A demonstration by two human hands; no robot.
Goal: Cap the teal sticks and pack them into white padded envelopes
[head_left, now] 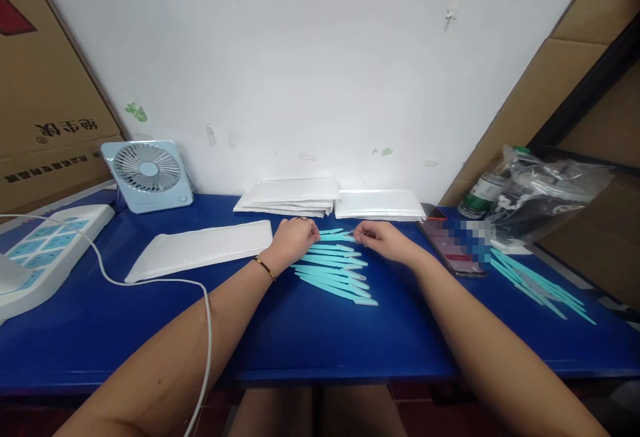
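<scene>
Hands meet over teal sticks (334,267) on desk (300,330): left hand (293,238) curled atop them, right hand (383,239) pinching one; a nudge could scatter the row.

Near me the counter (320,337) lies bare; a phone (453,247) blocks my right, white envelopes (200,248) my left.

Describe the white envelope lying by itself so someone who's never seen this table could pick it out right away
Start at the blue table against the white wall, with a small blue fan at its back left. Just in front and right of the fan lies one flat white envelope, angled, beside the left hand. Unlike the envelope stacks along the wall, it lies singly, nearer the table's front.
</scene>
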